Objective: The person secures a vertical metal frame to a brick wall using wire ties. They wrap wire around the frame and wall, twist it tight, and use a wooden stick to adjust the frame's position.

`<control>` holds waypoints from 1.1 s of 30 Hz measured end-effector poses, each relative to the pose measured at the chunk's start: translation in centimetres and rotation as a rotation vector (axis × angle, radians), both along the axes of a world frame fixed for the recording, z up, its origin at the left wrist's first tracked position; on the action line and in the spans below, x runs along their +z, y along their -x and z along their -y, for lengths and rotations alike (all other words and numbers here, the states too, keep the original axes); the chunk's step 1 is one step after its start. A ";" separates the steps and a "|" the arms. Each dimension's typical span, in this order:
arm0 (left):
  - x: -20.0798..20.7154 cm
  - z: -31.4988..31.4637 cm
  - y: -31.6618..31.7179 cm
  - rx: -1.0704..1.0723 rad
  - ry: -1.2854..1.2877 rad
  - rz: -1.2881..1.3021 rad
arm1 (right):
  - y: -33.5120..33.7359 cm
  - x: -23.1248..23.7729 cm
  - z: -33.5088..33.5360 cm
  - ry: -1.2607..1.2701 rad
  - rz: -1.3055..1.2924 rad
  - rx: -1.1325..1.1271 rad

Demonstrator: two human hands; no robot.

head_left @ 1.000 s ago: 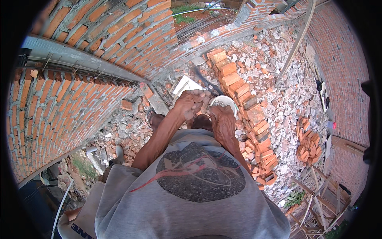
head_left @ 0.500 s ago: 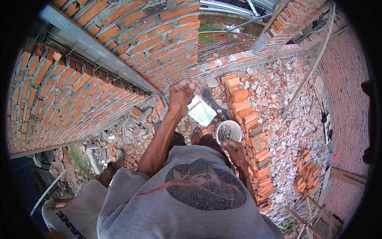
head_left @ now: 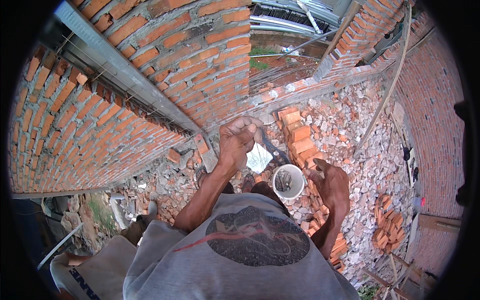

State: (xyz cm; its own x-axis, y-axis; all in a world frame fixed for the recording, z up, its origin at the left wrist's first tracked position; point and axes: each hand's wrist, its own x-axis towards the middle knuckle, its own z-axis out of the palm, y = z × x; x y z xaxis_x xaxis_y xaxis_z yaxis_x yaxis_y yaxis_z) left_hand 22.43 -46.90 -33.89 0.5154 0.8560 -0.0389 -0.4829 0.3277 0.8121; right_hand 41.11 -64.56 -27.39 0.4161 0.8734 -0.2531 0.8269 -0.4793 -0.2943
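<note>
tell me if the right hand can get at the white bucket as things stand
Likely yes: the right hand hangs just to the right of the white bucket, whose top is open, and nothing seems to block the way between them.

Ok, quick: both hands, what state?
Left hand: fingers curled closed; whether it holds anything can't be told.
Right hand: partly open, nothing visible in it.

The ground (head_left: 324, 109) carries rubble (head_left: 365, 135) and a white bucket (head_left: 297, 183). Just right of the bucket lies a brick row (head_left: 301, 133); farther right of it, a brick heap (head_left: 388, 228).
</note>
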 end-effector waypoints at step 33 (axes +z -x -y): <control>5.1 -3.5 1.9 0.104 -0.370 -0.171 | 7.8 -2.4 -9.6 -0.605 -1.037 0.014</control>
State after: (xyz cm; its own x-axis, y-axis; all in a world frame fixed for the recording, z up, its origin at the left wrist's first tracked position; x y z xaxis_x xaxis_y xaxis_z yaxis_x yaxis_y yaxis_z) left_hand 20.49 -43.41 -28.80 0.4387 0.8754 0.2033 -0.3456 -0.0445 0.9373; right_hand 33.33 -54.93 -29.79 0.2463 0.9692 -0.0088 0.0675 -0.0263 -0.9974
